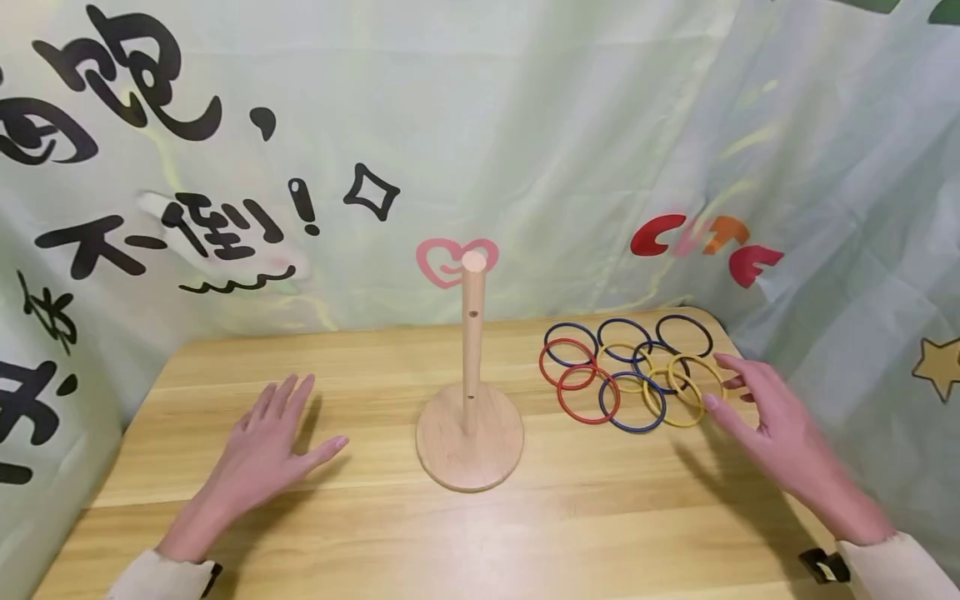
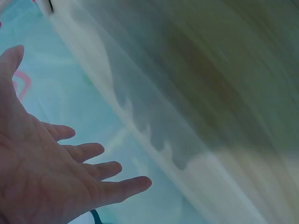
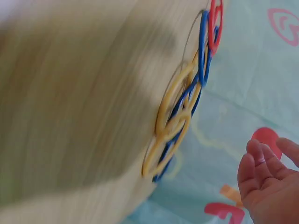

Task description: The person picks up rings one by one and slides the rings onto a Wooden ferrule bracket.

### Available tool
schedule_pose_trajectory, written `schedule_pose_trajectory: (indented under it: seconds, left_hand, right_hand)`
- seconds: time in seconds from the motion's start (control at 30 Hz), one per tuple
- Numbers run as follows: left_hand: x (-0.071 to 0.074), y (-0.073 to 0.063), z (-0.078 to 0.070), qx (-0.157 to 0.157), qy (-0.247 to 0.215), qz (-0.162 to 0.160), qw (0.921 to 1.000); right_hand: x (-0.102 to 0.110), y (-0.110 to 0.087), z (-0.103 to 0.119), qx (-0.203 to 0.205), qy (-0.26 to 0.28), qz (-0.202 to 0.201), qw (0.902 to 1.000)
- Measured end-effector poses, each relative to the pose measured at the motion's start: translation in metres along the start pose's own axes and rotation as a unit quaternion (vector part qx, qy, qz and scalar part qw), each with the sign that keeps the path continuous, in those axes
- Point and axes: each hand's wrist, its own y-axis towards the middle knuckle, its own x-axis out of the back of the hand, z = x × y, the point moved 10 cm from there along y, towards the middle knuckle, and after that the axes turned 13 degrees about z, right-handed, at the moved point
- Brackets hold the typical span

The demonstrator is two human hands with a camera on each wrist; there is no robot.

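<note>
In the head view a wooden post (image 1: 472,350) with small holes stands upright on a round wooden base (image 1: 438,446). To its right lies an overlapping cluster of thin rings: red rings (image 1: 589,422), blue rings (image 1: 633,431) and yellow rings (image 1: 684,426). My right hand (image 1: 787,442) hovers at the cluster's right edge, thumb and fingers apart, fingertips close to the nearest yellow ring. Nothing is in its grasp. Over the table left of the post is my left hand (image 1: 258,462), empty, fingers spread; its palm (image 2: 42,172) shows in the left wrist view.
The wooden table (image 1: 360,533) has its back edge against a printed curtain (image 1: 540,150). More curtain (image 1: 862,317) hangs close on the right, beyond my right hand, and on the left side too. A blue ring lies near the table's back right corner.
</note>
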Motion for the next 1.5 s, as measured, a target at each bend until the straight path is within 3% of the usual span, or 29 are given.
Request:
schedule_pose_trajectory:
  seconds: [0.17, 0.4, 0.7, 1.0, 1.2, 1.5]
  left_hand:
    - [-0.009, 0.007, -0.027, -0.027, -0.024, 0.004, 0.9993]
    - [-0.028, 0.017, -0.057, -0.057, -0.028, 0.020, 0.9978]
    - [-0.043, 0.031, -0.086, -0.086, -0.016, 0.035, 0.9956]
    - [-0.053, 0.039, -0.104, -0.105, -0.023, 0.063, 0.9922]
    - [-0.055, 0.040, -0.108, -0.110, -0.019, 0.088, 0.9898]
    - [-0.055, 0.040, -0.114, -0.124, 0.002, 0.077, 0.9893]
  right_hand:
    - [-0.009, 0.004, 0.010, 0.006, 0.049, -0.029, 0.9984]
    - [-0.026, 0.010, 0.015, -0.025, 0.087, -0.044, 0.9950]
    - [-0.062, 0.023, 0.020, -0.080, 0.101, 0.000, 0.9916]
    - [-0.083, 0.037, 0.023, -0.118, 0.094, 0.019, 0.9884]
    - [-0.090, 0.042, 0.018, -0.130, 0.097, 0.031, 0.9862]
    - [-0.097, 0.050, 0.017, -0.133, 0.107, 0.039, 0.9846]
